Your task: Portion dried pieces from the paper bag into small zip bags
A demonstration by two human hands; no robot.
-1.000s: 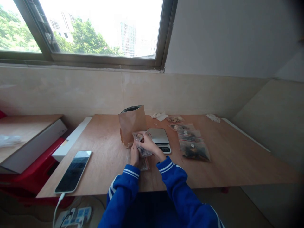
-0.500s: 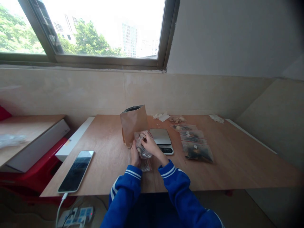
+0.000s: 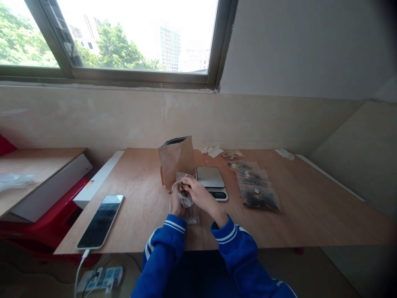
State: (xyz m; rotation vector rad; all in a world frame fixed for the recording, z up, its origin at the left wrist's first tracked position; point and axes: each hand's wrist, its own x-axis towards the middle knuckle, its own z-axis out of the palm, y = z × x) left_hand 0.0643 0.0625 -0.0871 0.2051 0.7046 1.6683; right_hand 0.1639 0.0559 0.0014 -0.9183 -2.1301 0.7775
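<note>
Head view: the left hand (image 3: pixel 176 203) curls around a clear, crinkled plastic bag (image 3: pixel 187 202); the right hand (image 3: pixel 196 190) pinches brown, irregular pieces (image 3: pixel 183 190) at its mouth, above the tabletop (image 3: pixel 139 231), back from the front edge.
</note>
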